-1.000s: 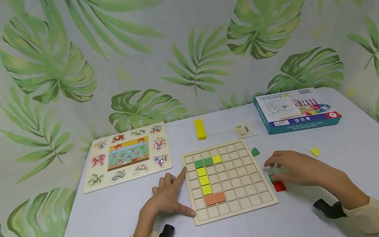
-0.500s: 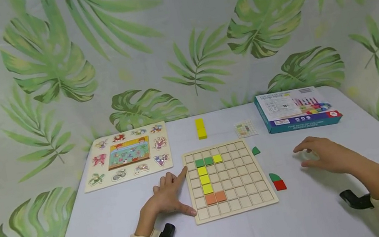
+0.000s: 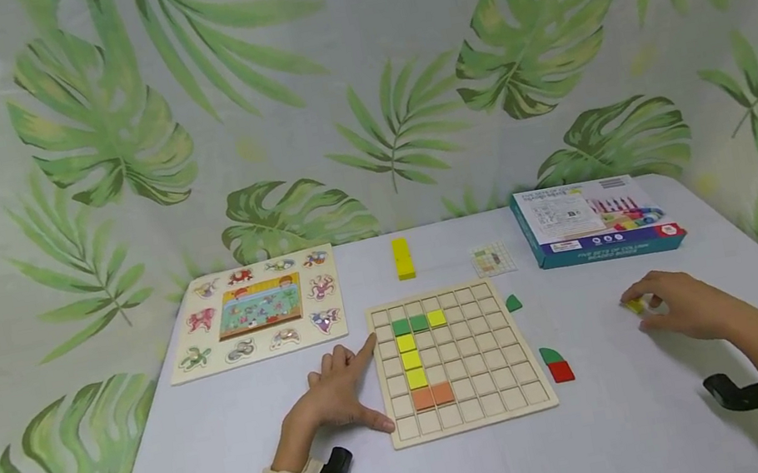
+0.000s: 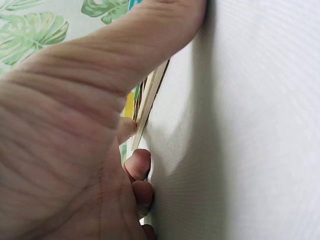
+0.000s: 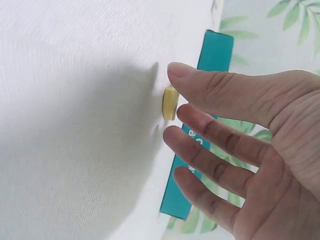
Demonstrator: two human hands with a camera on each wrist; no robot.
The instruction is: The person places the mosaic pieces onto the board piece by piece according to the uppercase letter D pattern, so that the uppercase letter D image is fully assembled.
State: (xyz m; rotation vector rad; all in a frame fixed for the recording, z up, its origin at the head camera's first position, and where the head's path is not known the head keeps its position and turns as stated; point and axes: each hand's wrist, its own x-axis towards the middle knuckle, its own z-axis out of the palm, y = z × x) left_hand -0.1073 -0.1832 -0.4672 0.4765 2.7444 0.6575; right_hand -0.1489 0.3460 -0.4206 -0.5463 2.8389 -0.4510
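Observation:
At the left edge of a wooden grid board [image 3: 489,411], my left hand [image 3: 334,392] rests with thumb and index finger spread against the rim, its other fingers curled. Green, yellow and orange square tiles [image 3: 411,359] lie in the board's cells. Over on the right, my right hand [image 3: 676,302] reaches down to a small yellow tile [image 5: 170,104] on the white cloth. The right wrist view has the thumb and index fingertips around that tile, with the remaining fingers loosely bent. Beside the board lie a green quarter-round tile [image 3: 550,355], a red tile [image 3: 561,372] and another green tile [image 3: 513,302].
A picture puzzle board [image 3: 258,351] lies at the back left. Behind the grid board are a yellow block [image 3: 402,258] and a small pattern card [image 3: 493,259]. A teal box [image 3: 606,230] is at the back right, before a leaf-print cloth backdrop [image 3: 393,56].
My right hand has moved right, from above the green and red tiles beside the board to the yellow tile. My left hand has stayed at the board's edge.

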